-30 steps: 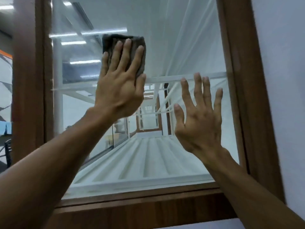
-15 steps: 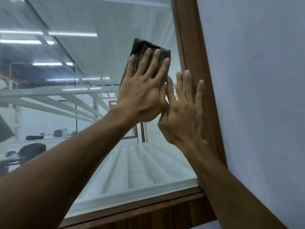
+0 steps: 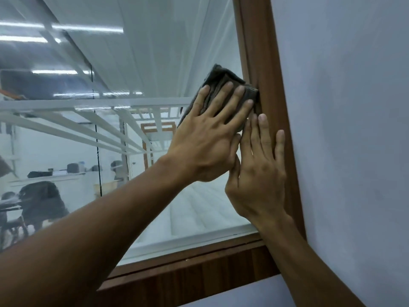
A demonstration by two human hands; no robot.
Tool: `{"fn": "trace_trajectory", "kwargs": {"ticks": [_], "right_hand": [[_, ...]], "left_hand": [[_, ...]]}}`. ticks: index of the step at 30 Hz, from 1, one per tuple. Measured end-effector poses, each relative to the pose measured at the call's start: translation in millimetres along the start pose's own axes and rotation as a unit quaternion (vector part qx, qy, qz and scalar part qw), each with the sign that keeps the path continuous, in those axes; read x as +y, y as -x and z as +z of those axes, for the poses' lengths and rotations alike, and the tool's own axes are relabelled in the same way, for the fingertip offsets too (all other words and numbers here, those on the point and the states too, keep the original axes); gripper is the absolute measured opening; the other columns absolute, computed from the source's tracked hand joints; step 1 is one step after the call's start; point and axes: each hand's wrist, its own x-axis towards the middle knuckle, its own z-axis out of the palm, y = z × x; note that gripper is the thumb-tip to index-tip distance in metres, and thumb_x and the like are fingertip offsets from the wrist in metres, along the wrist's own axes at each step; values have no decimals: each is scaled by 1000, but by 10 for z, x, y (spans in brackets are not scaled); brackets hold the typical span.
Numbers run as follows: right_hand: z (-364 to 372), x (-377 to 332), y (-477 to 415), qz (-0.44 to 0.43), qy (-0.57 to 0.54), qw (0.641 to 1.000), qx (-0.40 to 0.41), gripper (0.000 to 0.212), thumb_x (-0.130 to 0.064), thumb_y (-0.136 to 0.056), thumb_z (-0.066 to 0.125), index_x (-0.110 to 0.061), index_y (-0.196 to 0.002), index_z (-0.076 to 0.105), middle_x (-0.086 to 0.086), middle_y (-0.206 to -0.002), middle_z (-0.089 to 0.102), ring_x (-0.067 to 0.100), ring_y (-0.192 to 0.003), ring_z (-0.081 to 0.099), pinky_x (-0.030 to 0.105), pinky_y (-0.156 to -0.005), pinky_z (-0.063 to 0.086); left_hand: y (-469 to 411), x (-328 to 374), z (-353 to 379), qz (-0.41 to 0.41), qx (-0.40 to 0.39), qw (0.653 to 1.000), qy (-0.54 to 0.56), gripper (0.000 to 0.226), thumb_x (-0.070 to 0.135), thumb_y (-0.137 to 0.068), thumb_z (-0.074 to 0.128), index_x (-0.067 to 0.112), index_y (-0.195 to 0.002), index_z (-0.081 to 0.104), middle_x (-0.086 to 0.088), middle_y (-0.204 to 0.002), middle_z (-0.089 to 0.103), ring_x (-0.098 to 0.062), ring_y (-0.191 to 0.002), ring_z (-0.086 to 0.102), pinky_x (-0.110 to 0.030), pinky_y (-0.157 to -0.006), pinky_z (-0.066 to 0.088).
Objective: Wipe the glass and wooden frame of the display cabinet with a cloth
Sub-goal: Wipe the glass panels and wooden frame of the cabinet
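A person's left hand [image 3: 205, 140] lies flat on a dark grey folded fabric cloth [image 3: 221, 82]. The cloth sits against the clear glass pane [image 3: 155, 63] of a display cabinet at the pane's right edge, its right end touching the right upright of the brown wooden frame [image 3: 261, 52]. The right hand [image 3: 259, 180] lies just below and to the right of the left, touching it. Its fingers lie flat across the pane's right edge and the upright, fingertips just under the cloth. Both forearms cross in front of the frame's bottom rail [image 3: 199, 273]. A pale grey painted wall [image 3: 343, 107] lies to the right of the frame and beneath it.
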Motion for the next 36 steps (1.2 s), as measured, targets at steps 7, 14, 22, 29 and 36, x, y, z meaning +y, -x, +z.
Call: {"fn": "trace_trajectory", "kwargs": {"ticks": [7,14,22,29,36], "right_hand": [[27,-240,142,23,-29,999,-12,65,-33,-104,29,-2,-160,22,15,-169,16,29,-159,4,60,-127,0],[132,-968,-5,-43,-116,992,-39,63,-28,-104,20,-2,-161,17,14,-171,10,28,-160,1,62,-126,4],[174,-1986,-54,-129,-145,979,-61,65,-26,-100,24,-4,-161,15,14,-170,12,29,-159,3,69,-123,3],[233,-2393,-131,-169,-106,975,-96,66,-33,-103,17,-5,-163,9,13,-172,3,28,-159,-4,69,-122,1],[228,-2388,-139,-172,-112,974,-93,66,-36,-102,17,-12,-164,15,14,-172,3,28,-160,-3,70,-122,1]], "left_hand": [[394,-116,-33,-43,23,999,16,62,43,-107,21,23,-165,16,-8,-173,8,-25,-161,1,-51,-130,3],[986,-586,-193,-121,43,992,7,63,38,-105,28,21,-165,18,-9,-173,9,-24,-161,2,-51,-130,5],[1795,-1250,-430,-193,45,980,-12,64,39,-106,26,18,-165,16,-9,-173,7,-24,-161,1,-52,-130,5],[2257,-1538,-575,-248,20,963,-101,67,41,-105,25,14,-165,13,-14,-173,6,-25,-161,1,-50,-130,-5],[2359,-1385,-471,-297,64,952,-46,69,42,-105,26,11,-165,12,-15,-173,5,-26,-161,0,-45,-131,-1]]}}
